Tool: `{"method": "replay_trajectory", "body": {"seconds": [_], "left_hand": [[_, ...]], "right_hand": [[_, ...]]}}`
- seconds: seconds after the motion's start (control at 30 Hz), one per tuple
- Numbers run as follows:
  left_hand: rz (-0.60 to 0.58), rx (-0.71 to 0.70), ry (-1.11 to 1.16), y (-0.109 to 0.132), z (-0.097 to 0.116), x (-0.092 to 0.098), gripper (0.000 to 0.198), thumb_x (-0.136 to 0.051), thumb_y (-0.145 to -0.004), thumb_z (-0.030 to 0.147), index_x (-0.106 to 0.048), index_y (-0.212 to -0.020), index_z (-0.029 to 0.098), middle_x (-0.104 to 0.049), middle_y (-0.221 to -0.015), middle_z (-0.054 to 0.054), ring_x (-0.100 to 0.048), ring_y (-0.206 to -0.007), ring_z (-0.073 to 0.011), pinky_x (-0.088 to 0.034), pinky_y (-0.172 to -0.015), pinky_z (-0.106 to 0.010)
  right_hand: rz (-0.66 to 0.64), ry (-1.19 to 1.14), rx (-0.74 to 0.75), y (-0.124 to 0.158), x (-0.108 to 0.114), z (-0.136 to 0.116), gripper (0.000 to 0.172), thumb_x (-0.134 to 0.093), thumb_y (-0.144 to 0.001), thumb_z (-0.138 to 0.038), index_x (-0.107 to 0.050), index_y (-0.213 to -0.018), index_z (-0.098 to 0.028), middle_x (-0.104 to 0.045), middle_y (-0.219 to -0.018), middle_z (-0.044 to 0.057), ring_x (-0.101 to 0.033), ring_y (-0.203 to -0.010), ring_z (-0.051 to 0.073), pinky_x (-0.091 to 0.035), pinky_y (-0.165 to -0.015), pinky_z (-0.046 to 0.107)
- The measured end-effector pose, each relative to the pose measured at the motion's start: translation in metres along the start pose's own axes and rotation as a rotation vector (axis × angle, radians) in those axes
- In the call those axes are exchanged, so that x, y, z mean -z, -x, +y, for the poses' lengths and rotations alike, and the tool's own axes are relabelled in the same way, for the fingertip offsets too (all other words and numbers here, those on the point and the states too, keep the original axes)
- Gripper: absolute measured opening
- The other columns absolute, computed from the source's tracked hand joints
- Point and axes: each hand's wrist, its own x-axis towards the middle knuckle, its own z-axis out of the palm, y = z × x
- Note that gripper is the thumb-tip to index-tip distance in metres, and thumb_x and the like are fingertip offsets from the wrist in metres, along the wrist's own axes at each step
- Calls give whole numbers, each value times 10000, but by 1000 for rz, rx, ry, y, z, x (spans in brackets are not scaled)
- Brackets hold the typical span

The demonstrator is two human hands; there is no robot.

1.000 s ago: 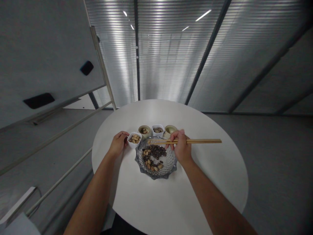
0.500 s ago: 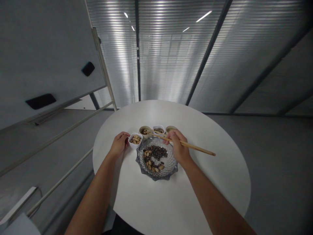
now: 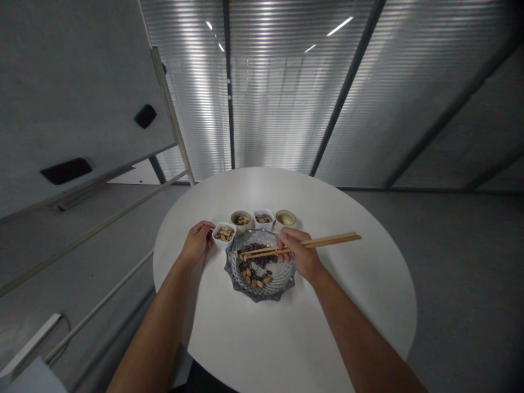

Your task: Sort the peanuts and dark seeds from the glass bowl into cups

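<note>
Right hand [image 3: 301, 254]: pinches wooden chopsticks [image 3: 333, 239], tips within the scalloped rim of a glass bowl [image 3: 259, 295], over nuts [image 3: 259, 283] and dark beans [image 3: 268, 256]; left hand [image 3: 197, 244]: rests against a white cup [image 3: 223, 244], grip unclear; round table [image 3: 262, 341]: wide margins run from bowl to near and right edges

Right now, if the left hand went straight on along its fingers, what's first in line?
The leftmost white cup. The left hand has its fingertips right at the cup's side; actual contact is hard to tell from this view.
</note>
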Motion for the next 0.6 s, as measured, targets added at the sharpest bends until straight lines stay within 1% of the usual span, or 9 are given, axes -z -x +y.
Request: {"method": "replay_trajectory", "body": {"seconds": [0.07,0.2,0.27,0.4,0.5,0.6], "left_hand": [[-2,-1,8,0,-1,0,185,-645,-731,349,-658,-775,170,-547,-516,23,-427,-391,-100,-280,-386,-220],[0,-2,32,-1,-3,0,192,-664,-724,352,-664,-771,166,-547,-522,22,-425,-393,-95,-271,-388,-218],[1,-1,34,-1,-4,0,189,-666,-722,348,-667,-770,165,-548,-522,21,-427,-395,-94,-273,-391,-219],[3,11,31,-1,-3,0,180,-661,-714,340,-666,-764,167,-535,-505,27,-422,-379,-95,-267,-387,-218],[-1,16,22,-1,-2,1,181,-651,-718,344,-662,-767,170,-540,-507,27,-419,-375,-96,-265,-385,-219],[0,12,7,-1,-1,1,176,-642,-718,340,-661,-765,172,-536,-503,29,-424,-381,-100,-271,-386,-220]], "right_hand": [[-10,31,1,1,-1,1,441,-670,-824,-554,-568,-578,-203,-476,-439,-32,-472,-387,127,-353,-402,252],[56,41,16,0,-1,6,481,-603,-886,-595,-560,-598,-212,-444,-427,-47,-468,-383,128,-388,-416,256],[63,41,18,-1,-1,8,503,-578,-900,-624,-553,-606,-216,-437,-429,-50,-469,-386,131,-404,-424,261],[6,98,8,0,-2,14,536,-548,-917,-670,-556,-634,-215,-454,-451,-44,-473,-415,136,-416,-442,265],[-36,138,7,1,-3,18,532,-526,-946,-660,-552,-662,-211,-476,-502,-38,-489,-451,134,-406,-446,254],[-39,159,11,2,-4,22,531,-495,-972,-649,-540,-673,-212,-470,-521,-39,-488,-461,132,-408,-447,248]]}}
